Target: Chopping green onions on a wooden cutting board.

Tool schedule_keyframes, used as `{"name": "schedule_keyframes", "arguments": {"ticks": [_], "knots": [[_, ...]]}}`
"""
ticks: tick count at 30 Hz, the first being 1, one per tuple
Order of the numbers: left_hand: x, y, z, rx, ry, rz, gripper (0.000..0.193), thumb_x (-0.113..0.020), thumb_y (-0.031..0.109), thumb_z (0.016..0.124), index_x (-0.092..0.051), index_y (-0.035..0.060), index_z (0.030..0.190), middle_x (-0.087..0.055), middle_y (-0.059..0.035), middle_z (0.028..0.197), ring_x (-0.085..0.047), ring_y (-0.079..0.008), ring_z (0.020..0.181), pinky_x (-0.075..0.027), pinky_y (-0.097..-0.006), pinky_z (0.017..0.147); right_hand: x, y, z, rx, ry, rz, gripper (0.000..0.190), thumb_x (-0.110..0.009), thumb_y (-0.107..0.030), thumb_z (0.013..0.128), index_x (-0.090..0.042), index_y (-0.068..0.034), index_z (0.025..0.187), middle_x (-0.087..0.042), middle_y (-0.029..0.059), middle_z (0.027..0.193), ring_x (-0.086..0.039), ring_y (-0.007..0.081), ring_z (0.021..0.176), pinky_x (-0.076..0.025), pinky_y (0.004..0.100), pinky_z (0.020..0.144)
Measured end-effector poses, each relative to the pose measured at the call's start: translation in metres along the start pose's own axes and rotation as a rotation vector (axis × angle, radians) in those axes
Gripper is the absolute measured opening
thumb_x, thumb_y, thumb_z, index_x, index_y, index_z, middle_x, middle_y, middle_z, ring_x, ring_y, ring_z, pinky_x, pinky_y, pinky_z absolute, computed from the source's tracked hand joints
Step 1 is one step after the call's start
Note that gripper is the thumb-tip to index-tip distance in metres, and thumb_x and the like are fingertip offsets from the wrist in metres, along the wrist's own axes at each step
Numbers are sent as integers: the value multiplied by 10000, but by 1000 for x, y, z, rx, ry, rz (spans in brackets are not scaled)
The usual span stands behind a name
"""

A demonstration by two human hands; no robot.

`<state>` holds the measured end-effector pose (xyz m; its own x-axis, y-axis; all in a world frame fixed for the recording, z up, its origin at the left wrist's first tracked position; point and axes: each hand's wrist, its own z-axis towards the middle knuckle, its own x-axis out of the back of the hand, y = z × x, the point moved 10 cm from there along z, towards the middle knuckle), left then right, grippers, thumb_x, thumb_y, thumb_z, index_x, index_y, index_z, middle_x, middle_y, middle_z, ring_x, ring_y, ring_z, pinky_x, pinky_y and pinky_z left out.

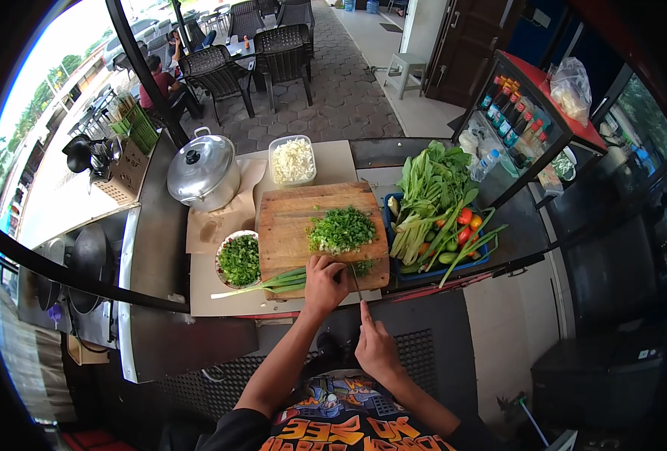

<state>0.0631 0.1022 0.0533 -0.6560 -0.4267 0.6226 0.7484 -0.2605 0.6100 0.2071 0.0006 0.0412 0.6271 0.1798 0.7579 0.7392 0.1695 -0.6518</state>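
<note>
My left hand (325,283) grips a bunch of green onions (285,282) that lies along the near edge of a wooden cutting board (288,225), its white ends pointing left. Just right of those fingers is the thin blade of a knife (357,283); my right hand (376,344) holds it, index finger stretched along its back. Small cut green pieces lie beside the blade. Farther up the board is a heap of chopped green onions (345,228). A patterned bowl (219,265) full of chopped greens touches or nearly touches the board's left side.
Behind the board stands a plastic tub of shredded cabbage (293,162). A lidded aluminium pot (204,175) is at the back left. To the right, a blue crate (418,276) holds leafy greens, tomatoes and cucumbers. A glass-sided cabinet with bottles (514,118) stands beyond it. Two people sit in the distance.
</note>
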Motion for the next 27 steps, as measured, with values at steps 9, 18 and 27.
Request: {"name": "schedule_keyframes", "arguments": {"ticks": [9,18,27], "knots": [[1,-3,0,4,2,-31,119,-734,40,721,-757,65,835,-673,-75,890,-599,-299,922,-479,-404,873,5,-17,21,-157,-185,-38,704,-518,-68,935,-242,-71,1583,-615,312,950,-648,480,804,-541,531,751],[-3,-2,1,5,-8,4,117,-733,47,733,-762,77,843,-681,-63,910,-604,-296,931,-476,-402,885,-26,-1,2,-19,-84,-118,809,-556,-39,864,-199,-77,1590,-570,292,930,-660,454,665,-582,476,565],[0,0,5,-9,-73,69,108,-741,102,748,-769,90,851,-692,-44,914,-612,-264,958,-439,-402,901,5,4,-33,0,-13,64,676,-519,-63,939,-278,-71,1571,-590,244,884,-648,431,645,-567,489,591]]}}
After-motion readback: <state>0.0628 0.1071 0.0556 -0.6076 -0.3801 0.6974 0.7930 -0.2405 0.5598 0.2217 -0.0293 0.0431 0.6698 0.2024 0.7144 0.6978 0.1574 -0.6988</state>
